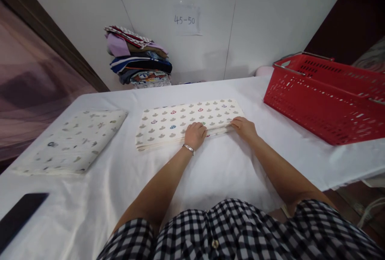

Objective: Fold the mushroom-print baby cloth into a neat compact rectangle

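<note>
A folded cream cloth (186,117), printed with grey mushroom-like shapes and a few coloured ones, lies flat in the middle of the table. My left hand (195,135), with a bracelet at the wrist, is closed on the cloth's near edge, right of its middle. At the near right corner, my right hand (244,128) pinches the layered edge between thumb and fingers. The fold's layers show along the front side. Further left lies a second folded cloth (81,141), pale with scattered small prints, touched by neither hand.
A red plastic basket (325,107) with metal handles stands on the right of the white-covered table (228,179). Behind the table is a pile of folded clothes (140,61) against the wall. A dark flat object (21,220) lies at the near left. A paper sign (187,20) reads "45-50".
</note>
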A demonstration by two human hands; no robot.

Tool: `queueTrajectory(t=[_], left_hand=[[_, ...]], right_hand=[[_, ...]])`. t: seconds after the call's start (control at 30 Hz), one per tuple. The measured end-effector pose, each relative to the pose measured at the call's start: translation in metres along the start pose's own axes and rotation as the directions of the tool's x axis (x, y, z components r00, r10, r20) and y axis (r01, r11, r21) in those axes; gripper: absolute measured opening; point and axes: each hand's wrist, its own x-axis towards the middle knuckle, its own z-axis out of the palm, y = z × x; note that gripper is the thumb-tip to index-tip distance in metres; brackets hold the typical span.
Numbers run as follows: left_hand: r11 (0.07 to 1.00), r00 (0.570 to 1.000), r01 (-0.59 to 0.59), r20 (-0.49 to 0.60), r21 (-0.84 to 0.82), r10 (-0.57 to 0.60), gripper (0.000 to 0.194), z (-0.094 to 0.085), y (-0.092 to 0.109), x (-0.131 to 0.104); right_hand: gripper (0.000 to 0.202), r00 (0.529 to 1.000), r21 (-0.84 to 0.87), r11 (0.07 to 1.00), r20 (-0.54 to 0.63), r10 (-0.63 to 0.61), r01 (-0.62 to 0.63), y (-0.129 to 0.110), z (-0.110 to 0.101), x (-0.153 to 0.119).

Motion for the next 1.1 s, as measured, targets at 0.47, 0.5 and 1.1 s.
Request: queueTrajectory(t=[0.47, 0.5, 1.1], left_hand=[[0.998, 0.996, -0.055, 0.072, 0.017, 0.053, 0.021, 0.003, 0.003, -0.009], [0.998, 0.996, -0.055, 0.068, 0.009, 0.055, 0.021, 0.003, 0.002, -0.009], [0.998, 0.994, -0.050, 0.101, 0.040, 0.046, 0.023, -0.001, 0.005, -0.006]], right_hand=[[0.023, 0.988, -0.011, 0.997, 0.132, -0.076, 0.078, 0.008, 0.004, -0.020], [0.023, 0.988, -0.006, 0.997, 0.141, -0.069, 0.071, 0.008, 0.003, -0.020], [0.023, 0.975, 0.044, 0.999, 0.220, -0.037, 0.028, 0.005, 0.001, -0.008]])
